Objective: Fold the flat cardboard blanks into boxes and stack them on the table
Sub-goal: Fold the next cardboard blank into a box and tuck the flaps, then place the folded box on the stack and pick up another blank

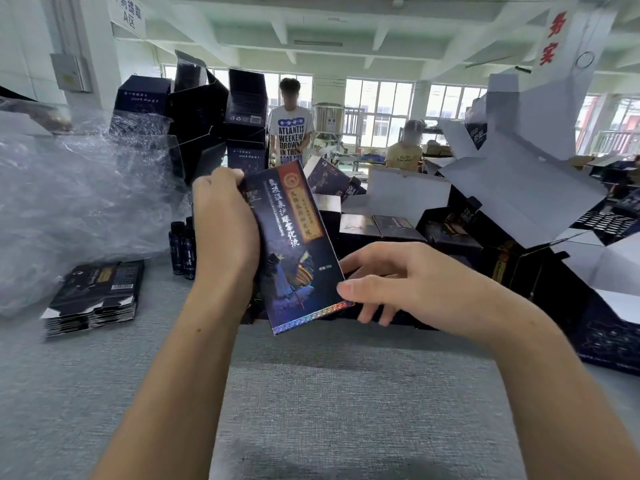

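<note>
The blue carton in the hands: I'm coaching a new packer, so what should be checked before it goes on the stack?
1. Grip up top: the left hand grips the carton at its upper left edge: ok.
2. Grip below: the right hand pinches the lower right corner, thumb on the front: ok.
3. Body opened up square: cannot tell, only the front face shows.
4. End flaps tucked in: cannot tell, none show.
5. Room to set down: the grey table lies bare below the hands: ok.
6. Next piece ready: the flat blanks lie piled at the left: ok.
</note>
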